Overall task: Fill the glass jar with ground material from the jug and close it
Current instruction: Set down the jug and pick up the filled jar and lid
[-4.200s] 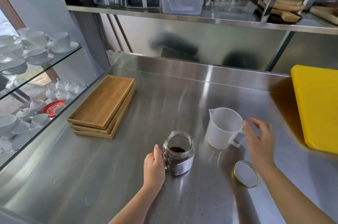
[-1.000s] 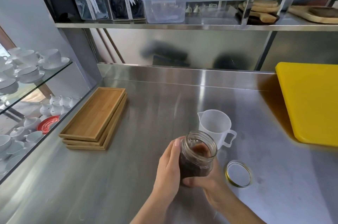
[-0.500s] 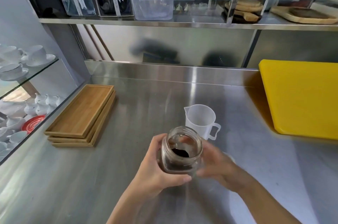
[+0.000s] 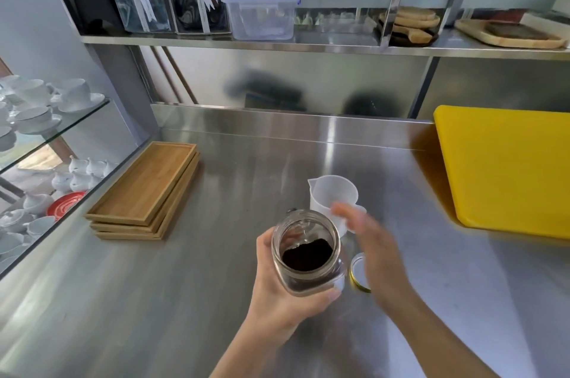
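My left hand (image 4: 277, 294) grips the glass jar (image 4: 307, 257) from the left and below, holding it lifted above the steel counter. The jar's mouth is uncovered and dark ground material lies in its bottom. My right hand (image 4: 374, 254) hovers just right of the jar, blurred, fingers spread and holding nothing. Partly hidden under that hand, the gold-rimmed lid (image 4: 357, 272) lies flat on the counter. Behind the jar stands the white plastic jug (image 4: 331, 195), upright, with no contents visible.
A stack of wooden trays (image 4: 145, 192) lies at the left of the steel counter (image 4: 154, 300). A yellow cutting board (image 4: 505, 168) fills the right side. Glass shelves with white cups (image 4: 40, 106) stand far left. An upper shelf carries boxes and wooden boards.
Since 4 seconds ago the jar was lifted off the counter and held in both hands. Now my right hand has let go and moved right, above the lid.
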Demonstrator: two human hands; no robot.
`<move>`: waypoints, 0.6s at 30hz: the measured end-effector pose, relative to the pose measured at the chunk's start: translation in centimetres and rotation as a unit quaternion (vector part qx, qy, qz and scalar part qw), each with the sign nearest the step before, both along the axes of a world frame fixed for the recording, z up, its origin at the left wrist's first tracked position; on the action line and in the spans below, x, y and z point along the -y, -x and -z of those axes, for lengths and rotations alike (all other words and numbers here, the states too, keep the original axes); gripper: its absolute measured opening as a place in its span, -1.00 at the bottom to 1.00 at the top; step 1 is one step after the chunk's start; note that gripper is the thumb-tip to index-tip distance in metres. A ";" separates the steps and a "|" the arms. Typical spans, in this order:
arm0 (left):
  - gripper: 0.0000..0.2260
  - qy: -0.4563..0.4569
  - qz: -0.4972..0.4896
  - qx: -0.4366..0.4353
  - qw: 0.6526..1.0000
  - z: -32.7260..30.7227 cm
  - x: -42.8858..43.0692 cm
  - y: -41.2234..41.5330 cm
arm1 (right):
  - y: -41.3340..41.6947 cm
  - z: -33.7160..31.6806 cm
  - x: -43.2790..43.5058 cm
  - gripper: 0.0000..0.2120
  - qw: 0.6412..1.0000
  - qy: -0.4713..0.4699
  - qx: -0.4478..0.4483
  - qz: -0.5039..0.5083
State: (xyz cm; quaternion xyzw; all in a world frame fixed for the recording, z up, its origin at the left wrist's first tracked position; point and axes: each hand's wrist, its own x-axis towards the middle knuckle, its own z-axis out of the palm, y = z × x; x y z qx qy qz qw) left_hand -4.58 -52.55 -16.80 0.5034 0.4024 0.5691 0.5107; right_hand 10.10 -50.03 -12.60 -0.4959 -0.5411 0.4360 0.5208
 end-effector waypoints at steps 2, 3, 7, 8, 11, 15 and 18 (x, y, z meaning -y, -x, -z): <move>-0.25 0.005 -0.001 0.002 1.000 -0.4 0.4 -0.4 | -0.4 -0.6 0.0 -0.84 0.996 -0.002 -0.024 0.084; -0.25 0.005 -0.002 -0.004 1.000 -0.2 0.5 -0.7 | -0.2 -0.6 0.1 -0.81 0.997 0.007 -0.038 0.065; -0.24 0.007 0.009 0.001 1.000 -0.1 1.0 -1.0 | 1.0 -0.1 2.0 -0.52 0.988 0.094 -0.081 -0.090; -0.24 0.008 0.007 0.000 1.000 0.0 1.1 -0.8 | 0.9 0.5 2.0 -0.59 0.990 0.081 -0.072 -0.093; -0.22 0.020 0.009 0.009 1.000 -0.1 1.1 -0.1 | -0.3 2.2 1.8 -0.59 0.985 0.030 -0.075 -0.155; -0.23 0.065 0.065 -0.006 0.996 -1.2 1.3 0.4 | -1.0 2.9 1.7 -0.16 0.949 0.074 -0.015 -0.305; -0.19 0.088 0.137 -0.009 0.987 -1.6 1.7 1.2 | -0.3 3.2 1.4 -0.16 0.955 0.069 0.014 -0.288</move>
